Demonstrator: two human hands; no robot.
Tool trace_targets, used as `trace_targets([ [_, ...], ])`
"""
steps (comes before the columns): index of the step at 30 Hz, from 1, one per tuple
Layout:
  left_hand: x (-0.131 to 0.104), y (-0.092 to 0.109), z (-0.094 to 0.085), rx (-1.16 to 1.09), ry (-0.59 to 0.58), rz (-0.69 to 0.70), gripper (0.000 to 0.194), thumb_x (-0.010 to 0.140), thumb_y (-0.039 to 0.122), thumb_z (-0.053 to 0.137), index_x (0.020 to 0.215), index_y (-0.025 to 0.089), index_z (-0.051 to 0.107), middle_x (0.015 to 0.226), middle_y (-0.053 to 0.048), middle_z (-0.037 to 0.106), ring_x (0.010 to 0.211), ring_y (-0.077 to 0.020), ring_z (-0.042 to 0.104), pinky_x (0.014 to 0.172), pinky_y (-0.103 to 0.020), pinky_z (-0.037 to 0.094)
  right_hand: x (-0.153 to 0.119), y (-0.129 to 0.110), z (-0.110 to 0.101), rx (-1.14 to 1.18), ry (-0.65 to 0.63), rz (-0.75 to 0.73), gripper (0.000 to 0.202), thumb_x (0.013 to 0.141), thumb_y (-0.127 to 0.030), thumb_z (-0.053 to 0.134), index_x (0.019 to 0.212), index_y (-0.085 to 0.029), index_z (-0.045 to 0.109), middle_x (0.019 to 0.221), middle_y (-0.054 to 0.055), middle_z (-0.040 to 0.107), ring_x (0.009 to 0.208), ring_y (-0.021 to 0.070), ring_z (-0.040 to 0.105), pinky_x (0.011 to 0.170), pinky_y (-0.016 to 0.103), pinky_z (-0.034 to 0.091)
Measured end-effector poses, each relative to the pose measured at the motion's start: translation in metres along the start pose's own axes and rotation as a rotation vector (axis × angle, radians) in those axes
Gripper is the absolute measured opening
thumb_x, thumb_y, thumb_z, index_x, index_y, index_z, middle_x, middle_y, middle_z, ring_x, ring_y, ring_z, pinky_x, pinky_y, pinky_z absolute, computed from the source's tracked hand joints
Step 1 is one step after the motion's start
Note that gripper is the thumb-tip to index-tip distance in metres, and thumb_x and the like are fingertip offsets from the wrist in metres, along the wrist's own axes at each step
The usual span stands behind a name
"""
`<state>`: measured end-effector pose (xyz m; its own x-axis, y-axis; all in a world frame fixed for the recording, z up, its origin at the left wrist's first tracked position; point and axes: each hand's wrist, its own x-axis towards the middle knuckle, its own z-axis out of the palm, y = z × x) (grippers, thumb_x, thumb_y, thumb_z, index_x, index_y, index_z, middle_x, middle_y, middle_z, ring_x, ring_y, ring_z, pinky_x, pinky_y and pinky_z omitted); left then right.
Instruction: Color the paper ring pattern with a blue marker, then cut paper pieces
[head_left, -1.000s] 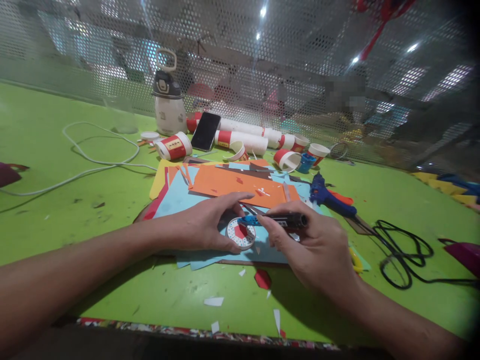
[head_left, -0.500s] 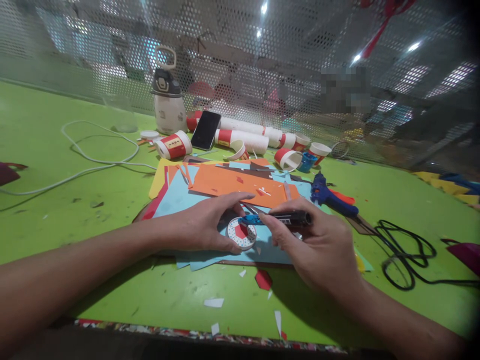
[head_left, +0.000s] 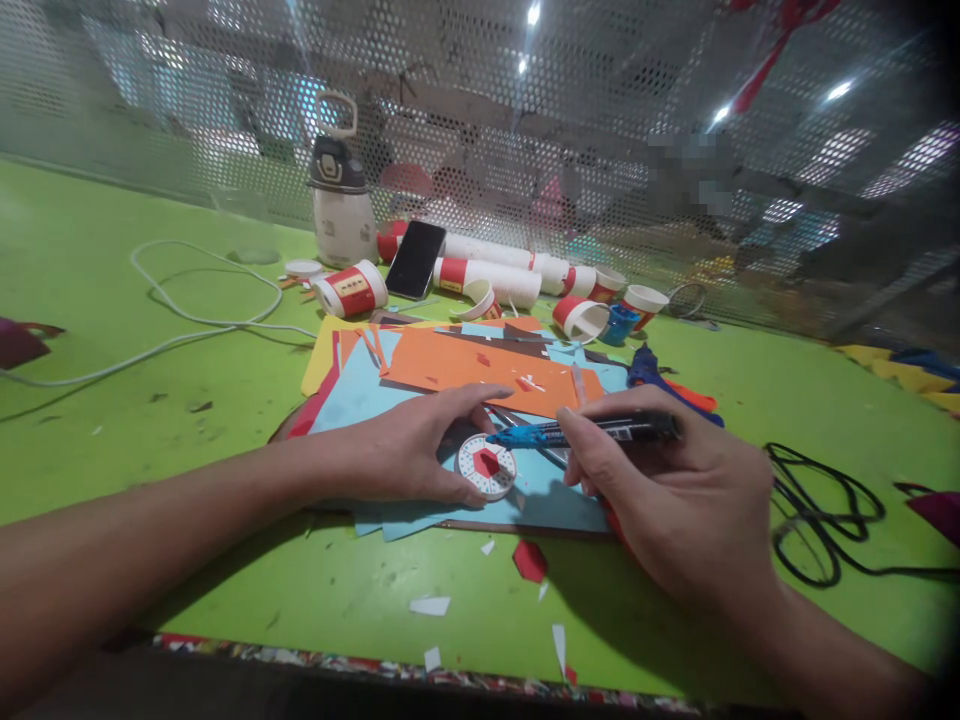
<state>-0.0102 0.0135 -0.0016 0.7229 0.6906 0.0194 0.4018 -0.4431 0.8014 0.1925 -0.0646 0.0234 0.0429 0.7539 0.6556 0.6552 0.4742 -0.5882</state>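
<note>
A round white disc (head_left: 487,487) with a red hexagon at its middle and small blue dots lies on the light blue paper (head_left: 559,508). My left hand (head_left: 405,440) steadies it, thumb at the near edge and fingers curved round the far left side. In my right hand (head_left: 675,490) is a black marker (head_left: 649,428), its front end smeared with blue. The marker's tip points left over the disc's upper rim; I cannot tell whether it touches. Under the disc are stacked sheets, with orange paper (head_left: 480,370) farther back.
Paper cups (head_left: 352,290), a phone (head_left: 416,260) and a bottle (head_left: 343,215) stand or lie at the back. A blue glue gun (head_left: 645,368) and black cord (head_left: 829,510) are at the right. Near the front lie a red hexagon (head_left: 530,561) and paper scraps (head_left: 430,606).
My right hand has shifted right with the marker, drawing its tip back toward the disc's rim and covering more of the glue gun. My left hand stays on the disc.
</note>
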Motion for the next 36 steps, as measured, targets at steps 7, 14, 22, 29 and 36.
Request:
trace_targets([
  [7,0.001,0.001,0.0,-0.015,-0.014,-0.001,0.094,0.069,0.028,0.08,0.15,0.022,0.033,0.127,-0.012,0.062,0.114,-0.0299,0.058,0.096,-0.041,0.045,0.007,-0.001,0.004,0.036,-0.079,0.058,0.008,0.082,-0.024,0.068,0.077,-0.018,0.068,0.053,-0.005,0.061,0.045,0.0078,0.056,0.045,0.019,0.046],
  [14,0.001,0.0,0.0,-0.038,-0.022,0.017,0.093,0.07,0.025,0.08,0.15,0.021,0.032,0.127,-0.011,0.064,0.112,-0.0282,0.06,0.095,-0.039,0.045,0.004,0.006,0.009,0.096,-0.118,0.07,0.009,0.084,-0.026,0.069,0.077,-0.019,0.067,0.052,-0.005,0.06,0.043,0.0081,0.054,0.042,0.02,0.044],
  [22,0.001,-0.001,0.0,-0.041,-0.033,0.03,0.094,0.071,0.025,0.08,0.151,0.02,0.031,0.129,-0.012,0.062,0.112,-0.0278,0.059,0.095,-0.038,0.045,0.002,0.005,0.011,0.131,-0.123,0.059,0.008,0.083,-0.024,0.07,0.078,-0.019,0.067,0.053,-0.006,0.061,0.043,0.0067,0.053,0.042,0.018,0.044],
  [29,0.002,-0.002,0.0,-0.025,-0.025,0.043,0.093,0.071,0.025,0.08,0.15,0.021,0.031,0.127,-0.011,0.063,0.111,-0.0274,0.06,0.095,-0.039,0.045,0.003,0.008,0.011,0.131,-0.142,0.047,0.01,0.083,-0.025,0.071,0.077,-0.018,0.067,0.053,-0.006,0.061,0.044,0.0056,0.053,0.042,0.016,0.042],
  [36,0.002,-0.003,0.001,-0.018,-0.02,0.06,0.091,0.071,0.026,0.079,0.149,0.02,0.032,0.125,-0.01,0.064,0.109,-0.0269,0.06,0.093,-0.038,0.046,0.003,0.007,0.01,0.118,-0.183,0.014,0.008,0.084,-0.023,0.07,0.079,-0.018,0.066,0.055,-0.006,0.062,0.045,0.0066,0.055,0.042,0.017,0.042],
])
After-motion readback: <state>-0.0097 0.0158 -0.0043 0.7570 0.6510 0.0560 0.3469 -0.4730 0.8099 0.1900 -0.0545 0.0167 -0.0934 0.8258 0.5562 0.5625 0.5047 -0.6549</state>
